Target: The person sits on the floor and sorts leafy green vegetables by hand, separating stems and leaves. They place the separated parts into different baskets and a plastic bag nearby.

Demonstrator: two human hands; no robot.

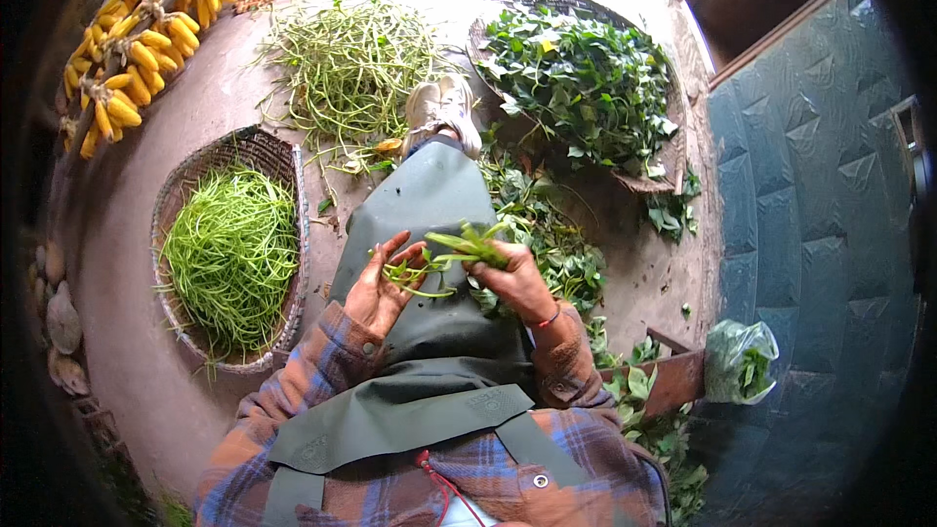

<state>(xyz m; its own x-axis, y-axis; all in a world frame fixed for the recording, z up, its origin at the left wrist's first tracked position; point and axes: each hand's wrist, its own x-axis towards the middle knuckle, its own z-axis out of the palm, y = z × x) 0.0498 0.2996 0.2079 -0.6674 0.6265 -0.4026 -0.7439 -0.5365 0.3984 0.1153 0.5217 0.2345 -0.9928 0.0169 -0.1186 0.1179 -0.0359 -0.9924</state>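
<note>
My right hand [516, 282] grips a small bunch of green leaf stems [476, 247] above my lap. To its left, my left hand [381, 291] is turned palm up with fingers loosely spread. A few thin green stems [421, 284] lie across its fingers and hang towards the bunch. Beneath both hands is the dark green waterproof apron [417, 197] over my legs. Loose leafy vines [564, 256] lie on the floor just beyond my right hand. Further left, a woven basket [157, 234] holds a heap of thin green stems [230, 256].
Ahead lie a pile of pale green stalks [359, 66] and a wide woven basket [670, 154] of leafy vines [578, 80]. Yellow corn cobs [146, 44] hang at upper left. At right are a clear plastic bag [739, 362], a wooden bench end [670, 384] and a blue-green panelled door [798, 234].
</note>
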